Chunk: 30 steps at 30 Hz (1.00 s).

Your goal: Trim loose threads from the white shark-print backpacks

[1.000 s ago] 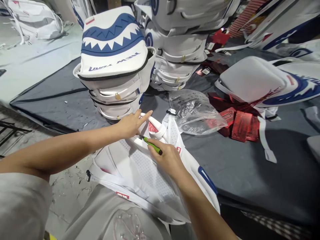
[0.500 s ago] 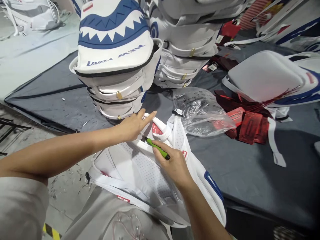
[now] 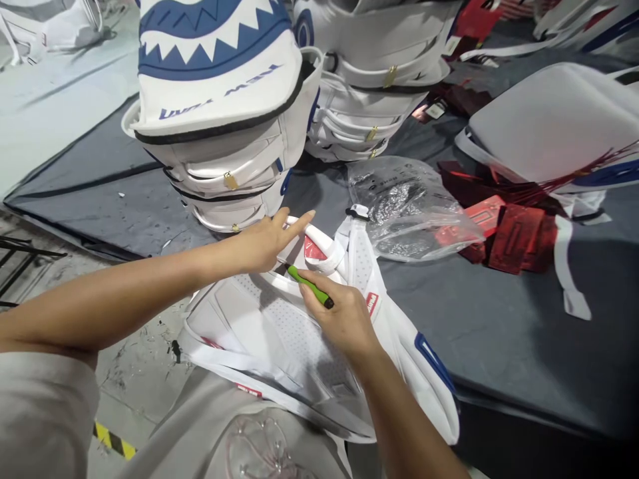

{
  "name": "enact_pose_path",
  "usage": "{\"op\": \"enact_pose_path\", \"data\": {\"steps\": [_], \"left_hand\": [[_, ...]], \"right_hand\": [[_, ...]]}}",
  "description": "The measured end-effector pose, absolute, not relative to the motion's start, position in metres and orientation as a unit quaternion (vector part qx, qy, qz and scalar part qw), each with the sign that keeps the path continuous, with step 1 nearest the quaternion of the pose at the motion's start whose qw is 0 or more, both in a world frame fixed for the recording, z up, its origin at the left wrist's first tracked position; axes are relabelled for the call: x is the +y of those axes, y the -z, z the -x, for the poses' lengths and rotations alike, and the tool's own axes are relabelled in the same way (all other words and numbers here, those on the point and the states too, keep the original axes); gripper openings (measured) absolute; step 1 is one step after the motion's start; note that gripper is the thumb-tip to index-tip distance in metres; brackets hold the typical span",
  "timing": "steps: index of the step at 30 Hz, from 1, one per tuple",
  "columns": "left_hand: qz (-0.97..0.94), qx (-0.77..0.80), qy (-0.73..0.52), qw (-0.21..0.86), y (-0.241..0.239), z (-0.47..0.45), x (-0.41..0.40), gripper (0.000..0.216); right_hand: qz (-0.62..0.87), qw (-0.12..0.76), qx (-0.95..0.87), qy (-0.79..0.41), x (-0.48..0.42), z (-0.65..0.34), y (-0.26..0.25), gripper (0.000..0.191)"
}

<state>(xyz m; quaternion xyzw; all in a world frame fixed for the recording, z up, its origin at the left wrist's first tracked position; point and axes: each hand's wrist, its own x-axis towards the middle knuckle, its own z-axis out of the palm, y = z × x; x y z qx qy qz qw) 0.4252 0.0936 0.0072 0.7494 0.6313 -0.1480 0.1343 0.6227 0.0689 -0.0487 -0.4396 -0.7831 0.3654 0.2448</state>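
A white backpack (image 3: 319, 362) lies across my lap and the table edge, its padded back and straps facing up. My left hand (image 3: 264, 243) grips its top edge beside the carry handle (image 3: 322, 241), thumb and forefinger showing while the other fingers are mostly hidden. In my right hand (image 3: 342, 313) is a slim green-handled tool (image 3: 309, 286) with black ends. Its thin tip points at the bag's top seam, close to my left hand; the exact kind of tip is too small to make out. A red patch (image 3: 314, 248) shows under the handle.
Stacked white-and-blue backpacks (image 3: 219, 126) stand behind my hands, with another stack (image 3: 379, 73) beside them. A clear plastic bag (image 3: 404, 206) and red tags (image 3: 516, 236) lie on the grey-covered table (image 3: 499, 332). Another white bag (image 3: 544, 126) rests at the right.
The view has shifted slightly, so the stacked bags sit higher in it and the tags farther right. Both hands keep nearly the same place on the backpack, the tool still at its top seam.
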Motion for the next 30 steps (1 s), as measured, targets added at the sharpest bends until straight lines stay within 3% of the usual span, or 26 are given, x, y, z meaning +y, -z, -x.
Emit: {"op": "enact_pose_path", "data": {"steps": [9, 15, 30], "left_hand": [[-0.736, 0.646, 0.102, 0.177, -0.007, -0.416, 0.092, 0.107], [-0.741, 0.641, 0.106, 0.168, 0.002, -0.417, 0.095, 0.109], [-0.747, 0.634, 0.119, 0.164, 0.000, -0.419, 0.097, 0.111]], "right_hand": [[0.456, 0.201, -0.785, -0.370, 0.068, -0.616, 0.041, 0.033], [0.502, 0.213, -0.796, -0.263, 0.058, -0.602, 0.040, 0.033], [0.524, 0.255, -0.752, -0.306, 0.045, -0.590, 0.042, 0.034]]}}
